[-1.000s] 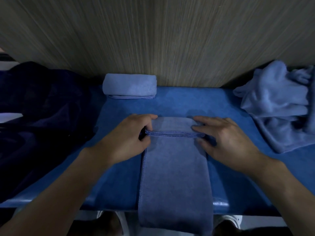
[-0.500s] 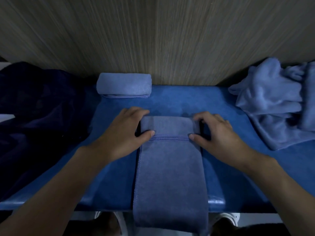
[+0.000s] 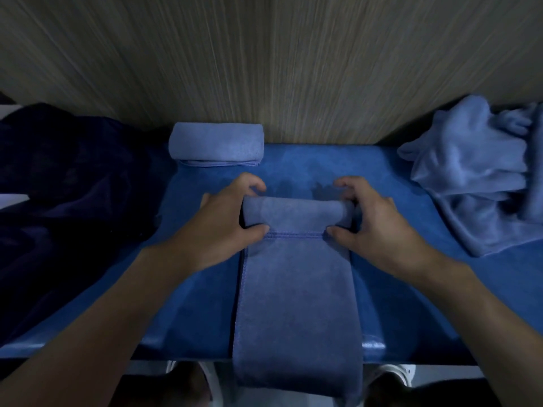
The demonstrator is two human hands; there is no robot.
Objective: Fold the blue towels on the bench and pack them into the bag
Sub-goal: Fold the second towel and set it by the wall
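A dim indoor room, perhaps a changing room or spa, though which cannot be told. A padded blue bench (image 3: 293, 160) stands with its far edge against a wood-grain panel wall (image 3: 264, 69). On it are a rolled towel (image 3: 216, 143) at the far edge, a long towel (image 3: 296, 304) hanging over the near edge, a towel heap (image 3: 470, 171) at the right end and dark cloth (image 3: 73, 186) at the left end.

Dim, bluish light. The bench (image 3: 296, 163) has one small glare spot on its front edge. Narrow dark shadows sit at both ends of the towel roll (image 3: 293, 212). Left of the bench, dark fabric (image 3: 73, 186) loses all detail; behind it, the wall (image 3: 264, 69) bends at the corners.
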